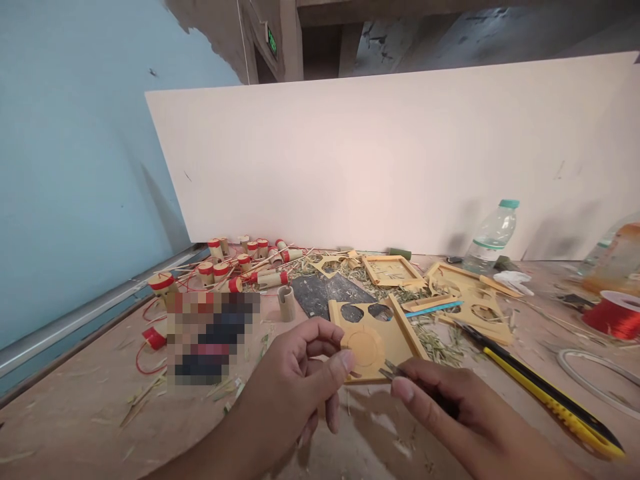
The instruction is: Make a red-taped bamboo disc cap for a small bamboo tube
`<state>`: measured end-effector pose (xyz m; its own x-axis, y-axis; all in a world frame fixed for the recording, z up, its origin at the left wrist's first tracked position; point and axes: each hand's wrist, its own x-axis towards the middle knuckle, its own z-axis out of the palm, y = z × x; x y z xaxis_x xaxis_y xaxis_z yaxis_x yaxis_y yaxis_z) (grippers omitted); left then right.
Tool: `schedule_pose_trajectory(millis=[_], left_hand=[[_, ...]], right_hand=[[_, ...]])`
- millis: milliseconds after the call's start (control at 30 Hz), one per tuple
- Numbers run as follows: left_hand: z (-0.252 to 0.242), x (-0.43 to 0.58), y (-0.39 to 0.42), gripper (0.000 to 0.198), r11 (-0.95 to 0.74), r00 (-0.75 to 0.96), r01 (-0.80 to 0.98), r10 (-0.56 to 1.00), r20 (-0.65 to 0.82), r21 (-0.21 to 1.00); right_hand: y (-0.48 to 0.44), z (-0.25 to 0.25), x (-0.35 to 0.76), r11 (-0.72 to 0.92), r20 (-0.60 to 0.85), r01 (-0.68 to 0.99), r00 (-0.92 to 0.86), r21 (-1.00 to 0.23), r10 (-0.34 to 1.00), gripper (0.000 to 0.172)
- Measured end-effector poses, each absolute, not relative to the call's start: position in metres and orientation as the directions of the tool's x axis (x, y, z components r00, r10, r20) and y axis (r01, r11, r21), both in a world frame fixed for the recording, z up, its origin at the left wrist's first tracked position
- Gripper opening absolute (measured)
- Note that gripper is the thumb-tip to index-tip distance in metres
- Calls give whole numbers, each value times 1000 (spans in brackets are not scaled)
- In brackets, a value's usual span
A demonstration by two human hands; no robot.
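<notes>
My left hand [307, 377] is closed, thumb and fingers pinching a thin, pale-yellow round disc [364, 347] with a fainter circle marked on its face. Just behind the disc is a flat wooden board [397, 333] with raised edge strips and two round holes at its top. My right hand [445, 407] is closed on a small dark tool [389, 371] with two slim metal tips, possibly compasses. Its tips are close to the disc's lower right; whether they touch cannot be made out. The rest of the tool is hidden in my fingers.
A yellow-black utility knife [545, 393] lies at right, near a red thread spool [615, 317] and a water bottle [495, 237]. Red-banded bamboo cylinders [220, 271] crowd the back left. One bare bamboo tube [287, 304] stands nearer. Cut boards [470, 300] and shavings lie behind.
</notes>
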<state>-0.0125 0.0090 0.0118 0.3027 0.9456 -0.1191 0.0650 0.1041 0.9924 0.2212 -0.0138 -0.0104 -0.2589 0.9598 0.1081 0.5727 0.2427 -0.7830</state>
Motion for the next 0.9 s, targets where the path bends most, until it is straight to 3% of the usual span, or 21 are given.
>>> schedule_pose_trajectory(millis=[100, 233, 333, 433, 600, 900], left_hand=[[11, -15, 8, 43, 88, 308, 110, 944, -118, 990], [11, -15, 6, 40, 95, 329, 144, 934, -138, 985], [8, -15, 5, 38, 81, 356, 149, 925, -130, 985], [3, -15, 4, 34, 61, 389, 176, 913, -126, 983], [-1, -16, 3, 33, 82, 418, 199, 894, -161, 976], [4, -12, 2, 37, 135, 534, 143, 823, -191, 980]], right_hand=[[-15, -11, 219, 256, 137, 579, -242, -774, 961, 56], [-16, -3, 218, 204, 143, 454, -165, -867, 976, 69], [-16, 3, 221, 42, -13, 347, -156, -937, 988, 74], [-17, 6, 222, -110, -180, 347, -177, -932, 968, 73], [-17, 8, 219, -172, -261, 347, -226, -922, 939, 58], [-15, 3, 223, -315, -345, 142, -338, -938, 875, 59]])
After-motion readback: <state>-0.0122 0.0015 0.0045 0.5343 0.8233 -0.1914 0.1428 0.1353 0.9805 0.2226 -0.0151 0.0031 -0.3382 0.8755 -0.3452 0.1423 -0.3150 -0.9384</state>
